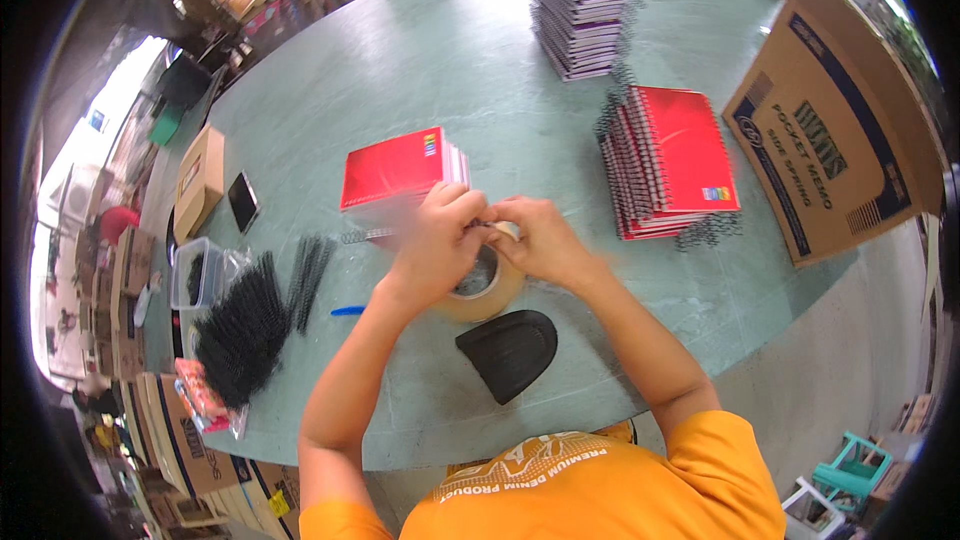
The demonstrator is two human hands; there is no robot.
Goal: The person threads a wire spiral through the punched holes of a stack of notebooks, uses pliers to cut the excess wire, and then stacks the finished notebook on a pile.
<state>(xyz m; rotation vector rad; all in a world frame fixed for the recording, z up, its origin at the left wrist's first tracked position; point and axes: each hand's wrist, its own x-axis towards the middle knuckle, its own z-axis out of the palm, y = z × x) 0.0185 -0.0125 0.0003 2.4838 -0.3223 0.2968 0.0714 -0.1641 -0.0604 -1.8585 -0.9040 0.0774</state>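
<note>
My left hand (pixel 437 240) and my right hand (pixel 543 242) meet over a wide roll of tan tape (pixel 512 286). Fingers of both hands are pinched together around something small and thin that I cannot make out. A short stretch of spiral binding coil (pixel 360 236) shows just left of my left hand, where there is motion blur. Behind that hand lies a small stack of red notebooks (pixel 395 168). A black rounded pad (pixel 510 352) rests on the table nearer to me than the tape.
Black spiral coils (pixel 245 330) lie in a heap at left, beside a clear plastic tub (pixel 198 275), a phone (pixel 243 202) and a small carton (pixel 200 182). Bound red notebooks (pixel 680 155) are piled at right, near a large cardboard box (pixel 825 140). A tall notebook stack (pixel 580 15) stands behind.
</note>
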